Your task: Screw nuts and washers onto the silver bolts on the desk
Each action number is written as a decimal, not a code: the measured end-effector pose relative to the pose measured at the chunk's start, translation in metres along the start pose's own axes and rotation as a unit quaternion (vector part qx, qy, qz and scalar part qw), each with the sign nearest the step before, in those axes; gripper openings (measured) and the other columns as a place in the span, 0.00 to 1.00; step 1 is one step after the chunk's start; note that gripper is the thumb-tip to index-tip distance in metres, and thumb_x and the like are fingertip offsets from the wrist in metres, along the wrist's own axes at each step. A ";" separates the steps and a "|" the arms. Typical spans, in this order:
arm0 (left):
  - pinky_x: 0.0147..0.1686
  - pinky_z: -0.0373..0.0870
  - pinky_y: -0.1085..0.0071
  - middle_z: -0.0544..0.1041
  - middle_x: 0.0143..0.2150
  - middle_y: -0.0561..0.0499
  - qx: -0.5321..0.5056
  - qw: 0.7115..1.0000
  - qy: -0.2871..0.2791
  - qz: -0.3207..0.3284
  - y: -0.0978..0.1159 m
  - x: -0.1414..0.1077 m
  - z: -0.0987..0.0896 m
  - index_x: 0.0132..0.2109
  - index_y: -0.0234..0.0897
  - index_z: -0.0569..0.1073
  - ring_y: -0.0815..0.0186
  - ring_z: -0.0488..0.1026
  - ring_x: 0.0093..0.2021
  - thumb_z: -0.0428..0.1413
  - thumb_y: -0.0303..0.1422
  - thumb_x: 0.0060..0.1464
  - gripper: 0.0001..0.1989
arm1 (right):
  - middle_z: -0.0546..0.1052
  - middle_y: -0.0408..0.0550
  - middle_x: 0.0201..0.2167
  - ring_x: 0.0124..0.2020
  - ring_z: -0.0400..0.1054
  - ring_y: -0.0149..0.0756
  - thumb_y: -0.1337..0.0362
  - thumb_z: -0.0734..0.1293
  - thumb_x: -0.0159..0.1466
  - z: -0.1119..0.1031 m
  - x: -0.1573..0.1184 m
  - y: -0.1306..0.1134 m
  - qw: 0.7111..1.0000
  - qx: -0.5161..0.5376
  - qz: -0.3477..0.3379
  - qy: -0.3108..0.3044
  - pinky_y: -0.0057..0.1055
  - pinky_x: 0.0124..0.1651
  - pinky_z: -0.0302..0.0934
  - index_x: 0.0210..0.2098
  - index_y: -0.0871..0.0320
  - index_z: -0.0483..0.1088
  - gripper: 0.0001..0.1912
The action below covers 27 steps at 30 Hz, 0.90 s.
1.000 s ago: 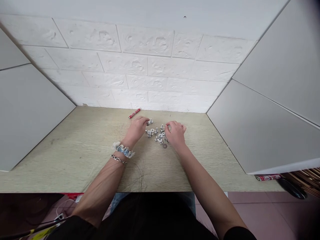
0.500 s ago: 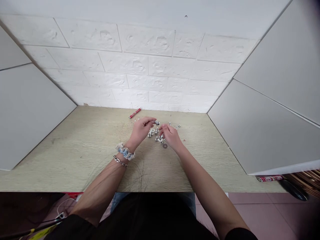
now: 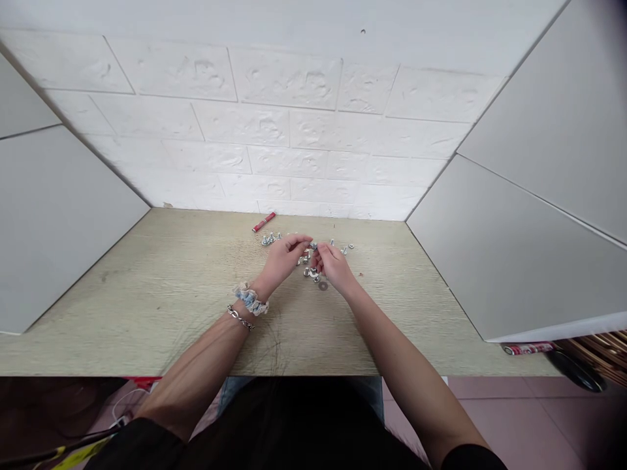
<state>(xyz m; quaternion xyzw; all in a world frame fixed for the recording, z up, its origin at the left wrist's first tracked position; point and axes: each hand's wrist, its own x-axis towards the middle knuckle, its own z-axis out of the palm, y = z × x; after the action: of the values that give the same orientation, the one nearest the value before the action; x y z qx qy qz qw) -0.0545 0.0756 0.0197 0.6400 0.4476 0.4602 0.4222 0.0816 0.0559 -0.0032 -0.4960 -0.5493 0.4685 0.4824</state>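
Apparent step: two-handed work on a small silver metal fastener [image 3: 314, 246].
Left hand [image 3: 281, 260] pinches it over the pale wood-grain tabletop [image 3: 196, 274]; right hand [image 3: 335, 266] meets it, grip partly hidden and indeterminate. The next move appears to call for steady alignment. Loose silver metal bolts [image 3: 271, 238] lie nearby; white brick-patterned wall [image 3: 264, 124] behind.

Small metal fastener [image 3: 314, 246] between hands [image 3: 285, 256]
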 end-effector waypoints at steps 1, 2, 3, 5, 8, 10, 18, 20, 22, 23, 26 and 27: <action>0.38 0.68 0.69 0.76 0.33 0.50 0.000 1.000 -0.006 0.006 -0.001 0.000 0.000 0.36 0.35 0.76 0.67 0.72 0.33 0.55 0.34 0.50 0.09 | 0.67 0.41 0.19 0.18 0.58 0.26 0.48 0.54 0.63 0.000 0.000 0.000 1.000 -0.002 0.001 -0.002 0.27 0.23 0.51 0.26 0.58 0.61 0.20; 0.37 0.67 0.70 0.76 0.33 0.50 -0.004 1.000 -0.014 0.011 -0.001 0.000 0.000 0.36 0.35 0.76 0.67 0.71 0.34 0.55 0.34 0.49 0.08 | 0.67 0.41 0.19 0.18 0.58 0.27 0.49 0.54 0.63 -0.001 0.000 0.000 1.000 -0.003 0.002 -0.004 0.27 0.24 0.52 0.27 0.58 0.61 0.20; 0.37 0.67 0.70 0.76 0.32 0.50 -0.010 1.000 -0.024 0.016 -0.001 0.000 0.000 0.35 0.34 0.75 0.67 0.71 0.34 0.55 0.34 0.49 0.08 | 0.67 0.41 0.19 0.19 0.59 0.27 0.49 0.55 0.63 -0.001 0.000 -0.001 1.000 -0.003 0.002 -0.007 0.27 0.24 0.52 0.27 0.58 0.62 0.19; 0.36 0.66 0.71 0.76 0.32 0.51 -0.028 0.998 -0.047 0.019 -0.003 0.000 -0.001 0.35 0.34 0.75 0.67 0.70 0.33 0.56 0.35 0.49 0.09 | 0.67 0.40 0.19 0.19 0.59 0.27 0.50 0.56 0.63 -0.002 0.000 -0.001 1.000 -0.001 0.001 -0.010 0.27 0.24 0.52 0.28 0.58 0.62 0.18; 0.36 0.65 0.71 0.75 0.32 0.51 -0.050 0.997 -0.065 0.010 -0.004 0.000 -0.002 0.37 0.34 0.75 0.68 0.70 0.33 0.57 0.36 0.49 0.11 | 0.67 0.40 0.19 0.19 0.59 0.27 0.51 0.56 0.62 -0.002 0.000 -0.001 1.000 -0.001 -0.002 -0.011 0.27 0.24 0.52 0.28 0.57 0.62 0.17; 0.35 0.65 0.71 0.75 0.32 0.51 -0.053 0.996 -0.073 0.002 -0.003 0.000 -0.002 0.37 0.34 0.74 0.68 0.69 0.33 0.57 0.37 0.49 0.11 | 0.67 0.40 0.19 0.19 0.59 0.27 0.51 0.56 0.62 -0.002 0.000 -0.001 1.000 -0.009 -0.002 -0.011 0.27 0.24 0.52 0.28 0.57 0.61 0.17; 0.30 0.63 0.73 0.73 0.29 0.52 -0.047 0.989 -0.136 -0.025 0.001 0.000 -0.003 0.37 0.34 0.72 0.71 0.67 0.29 0.54 0.39 0.52 0.11 | 0.67 0.41 0.20 0.21 0.59 0.29 0.54 0.55 0.63 -0.003 0.000 0.002 0.998 -0.054 -0.014 0.000 0.29 0.27 0.53 0.24 0.56 0.59 0.16; 0.28 0.62 0.74 0.72 0.26 0.53 -0.046 0.989 -0.139 -0.019 0.000 0.001 -0.003 0.36 0.34 0.72 0.72 0.65 0.27 0.54 0.39 0.52 0.12 | 0.66 0.41 0.21 0.22 0.59 0.29 0.54 0.55 0.64 -0.003 0.000 0.001 0.997 -0.070 -0.020 0.003 0.29 0.28 0.53 0.24 0.56 0.59 0.16; 0.26 0.60 0.75 0.71 0.25 0.54 -0.050 0.989 -0.136 -0.016 -0.001 0.002 -0.002 0.36 0.34 0.71 0.72 0.63 0.25 0.54 0.39 0.51 0.12 | 0.66 0.40 0.21 0.23 0.59 0.29 0.55 0.54 0.64 -0.002 -0.002 0.000 0.996 -0.086 -0.028 0.006 0.29 0.29 0.53 0.23 0.56 0.58 0.16; 0.26 0.60 0.75 0.70 0.24 0.54 -0.052 0.989 -0.135 -0.016 -0.001 0.002 -0.002 0.35 0.34 0.70 0.72 0.63 0.25 0.54 0.40 0.51 0.12 | 0.66 0.40 0.21 0.23 0.59 0.29 0.55 0.54 0.64 -0.002 -0.002 0.000 0.995 -0.093 -0.033 0.007 0.29 0.29 0.53 0.24 0.56 0.58 0.16; 0.26 0.60 0.75 0.70 0.25 0.53 -0.051 0.989 -0.138 -0.014 -0.001 0.001 -0.002 0.34 0.34 0.69 0.72 0.63 0.25 0.54 0.40 0.51 0.12 | 0.66 0.40 0.22 0.24 0.60 0.30 0.56 0.54 0.65 -0.001 -0.004 -0.001 0.993 -0.107 -0.051 0.007 0.29 0.31 0.54 0.25 0.56 0.59 0.16; 0.26 0.60 0.75 0.70 0.25 0.53 -0.050 0.989 -0.139 -0.014 0.000 0.001 -0.002 0.33 0.34 0.69 0.73 0.63 0.25 0.53 0.40 0.51 0.12 | 0.66 0.40 0.22 0.25 0.60 0.30 0.56 0.54 0.65 -0.001 -0.005 -0.002 0.992 -0.110 -0.056 0.007 0.29 0.31 0.54 0.25 0.56 0.59 0.15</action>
<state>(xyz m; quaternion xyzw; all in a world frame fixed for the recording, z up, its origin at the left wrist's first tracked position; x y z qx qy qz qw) -0.0565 0.0770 0.0203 0.6694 0.3698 0.3830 0.5182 0.0830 0.0508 -0.0014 -0.5180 -0.6210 0.3743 0.4538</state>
